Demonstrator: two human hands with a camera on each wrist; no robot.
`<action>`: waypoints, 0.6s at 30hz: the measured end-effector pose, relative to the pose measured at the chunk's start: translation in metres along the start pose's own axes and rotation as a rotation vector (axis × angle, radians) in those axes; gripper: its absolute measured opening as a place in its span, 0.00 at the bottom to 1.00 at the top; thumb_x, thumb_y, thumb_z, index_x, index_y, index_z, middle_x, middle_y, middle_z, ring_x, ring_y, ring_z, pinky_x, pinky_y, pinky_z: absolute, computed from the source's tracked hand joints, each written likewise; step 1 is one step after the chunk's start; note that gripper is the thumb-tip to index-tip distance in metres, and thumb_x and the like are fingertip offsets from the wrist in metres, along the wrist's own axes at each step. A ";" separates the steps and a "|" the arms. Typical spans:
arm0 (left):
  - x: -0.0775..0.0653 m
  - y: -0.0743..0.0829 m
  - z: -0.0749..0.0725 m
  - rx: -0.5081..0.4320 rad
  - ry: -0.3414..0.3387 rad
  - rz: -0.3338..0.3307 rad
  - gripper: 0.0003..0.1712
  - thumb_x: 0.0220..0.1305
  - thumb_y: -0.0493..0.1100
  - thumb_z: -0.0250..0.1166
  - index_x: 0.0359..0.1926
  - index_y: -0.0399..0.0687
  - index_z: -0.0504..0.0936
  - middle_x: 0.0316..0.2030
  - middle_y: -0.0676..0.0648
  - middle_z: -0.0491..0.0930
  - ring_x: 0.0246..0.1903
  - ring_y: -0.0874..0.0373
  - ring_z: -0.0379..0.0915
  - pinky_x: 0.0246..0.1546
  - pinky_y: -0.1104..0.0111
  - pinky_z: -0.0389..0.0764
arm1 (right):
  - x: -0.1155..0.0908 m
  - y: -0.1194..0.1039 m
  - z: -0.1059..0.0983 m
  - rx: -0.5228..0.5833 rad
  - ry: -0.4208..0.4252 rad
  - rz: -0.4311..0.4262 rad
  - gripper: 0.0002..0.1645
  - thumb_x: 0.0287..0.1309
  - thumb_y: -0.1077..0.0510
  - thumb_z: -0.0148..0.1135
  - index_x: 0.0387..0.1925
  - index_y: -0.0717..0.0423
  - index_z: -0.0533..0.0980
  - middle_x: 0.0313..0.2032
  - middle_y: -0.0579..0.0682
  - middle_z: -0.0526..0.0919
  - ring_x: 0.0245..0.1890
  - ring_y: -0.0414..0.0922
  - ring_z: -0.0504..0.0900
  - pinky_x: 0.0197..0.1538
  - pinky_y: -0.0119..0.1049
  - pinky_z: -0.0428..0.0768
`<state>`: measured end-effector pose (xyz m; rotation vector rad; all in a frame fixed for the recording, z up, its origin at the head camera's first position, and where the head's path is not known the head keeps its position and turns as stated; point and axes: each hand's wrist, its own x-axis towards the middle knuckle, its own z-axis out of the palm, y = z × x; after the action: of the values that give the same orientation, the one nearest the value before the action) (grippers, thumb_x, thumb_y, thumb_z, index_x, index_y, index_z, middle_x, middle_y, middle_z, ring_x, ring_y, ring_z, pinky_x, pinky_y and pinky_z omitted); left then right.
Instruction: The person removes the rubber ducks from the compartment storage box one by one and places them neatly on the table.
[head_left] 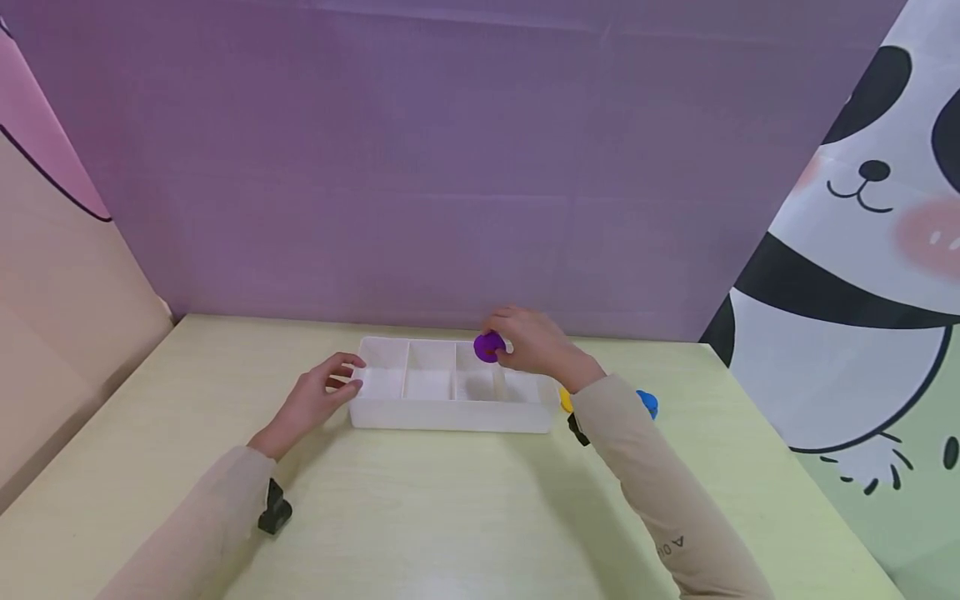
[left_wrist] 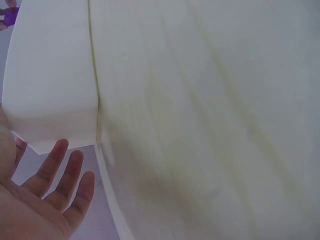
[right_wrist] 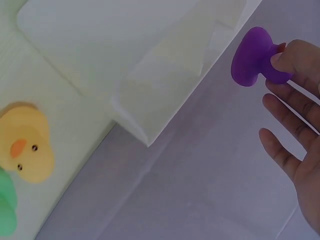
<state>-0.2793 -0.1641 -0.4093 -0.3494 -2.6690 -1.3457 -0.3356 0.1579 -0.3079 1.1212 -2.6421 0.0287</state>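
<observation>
A white divided box (head_left: 450, 414) sits on the table, its compartments side by side. At its left end is my left hand (head_left: 317, 400), thumb and fingers spread apart at the wall; the left wrist view shows the fingers (left_wrist: 65, 182) loosely extended beside the box. My right hand (head_left: 536, 343) pinches a purple rubber duck (head_left: 489, 347) above the third compartment from the left. In the right wrist view the purple duck (right_wrist: 250, 57) is between thumb and index finger, the other fingers hanging free; a bit of orange beak shows by the thumb.
Right of the box, partly behind the right forearm, are a yellow duck (head_left: 566, 400) and a blue toy (head_left: 648, 403). The right wrist view also has a green toy (right_wrist: 6, 202) beside the yellow one. A purple backdrop (head_left: 420, 183) stands along the table's far edge.
</observation>
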 end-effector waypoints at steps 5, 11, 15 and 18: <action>0.001 -0.001 0.000 -0.004 -0.001 0.003 0.17 0.62 0.42 0.58 0.52 0.50 0.71 0.48 0.38 0.77 0.42 0.46 0.76 0.43 0.57 0.78 | -0.012 0.008 -0.004 0.008 -0.001 0.032 0.16 0.45 0.60 0.67 0.40 0.52 0.78 0.39 0.46 0.81 0.42 0.44 0.76 0.45 0.39 0.78; 0.001 -0.001 0.001 -0.001 0.001 0.005 0.16 0.62 0.43 0.58 0.52 0.51 0.71 0.48 0.38 0.77 0.43 0.46 0.76 0.43 0.57 0.78 | -0.027 0.021 -0.009 -0.002 0.023 0.045 0.16 0.44 0.60 0.67 0.39 0.53 0.78 0.40 0.47 0.81 0.42 0.46 0.76 0.44 0.42 0.77; 0.001 -0.001 0.001 -0.006 -0.002 0.006 0.16 0.62 0.43 0.58 0.52 0.51 0.71 0.48 0.38 0.76 0.43 0.45 0.76 0.43 0.57 0.78 | -0.037 0.031 -0.011 -0.012 0.025 0.068 0.16 0.43 0.61 0.67 0.39 0.53 0.78 0.40 0.48 0.82 0.43 0.47 0.76 0.44 0.44 0.77; 0.001 -0.002 0.002 -0.014 -0.006 0.006 0.17 0.62 0.43 0.58 0.52 0.50 0.71 0.48 0.38 0.76 0.43 0.45 0.76 0.42 0.57 0.78 | -0.045 0.038 -0.013 -0.014 0.013 0.090 0.16 0.43 0.61 0.66 0.39 0.54 0.78 0.40 0.48 0.81 0.43 0.48 0.76 0.45 0.45 0.77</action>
<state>-0.2810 -0.1634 -0.4115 -0.3629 -2.6621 -1.3646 -0.3294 0.2175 -0.3030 0.9931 -2.6748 0.0346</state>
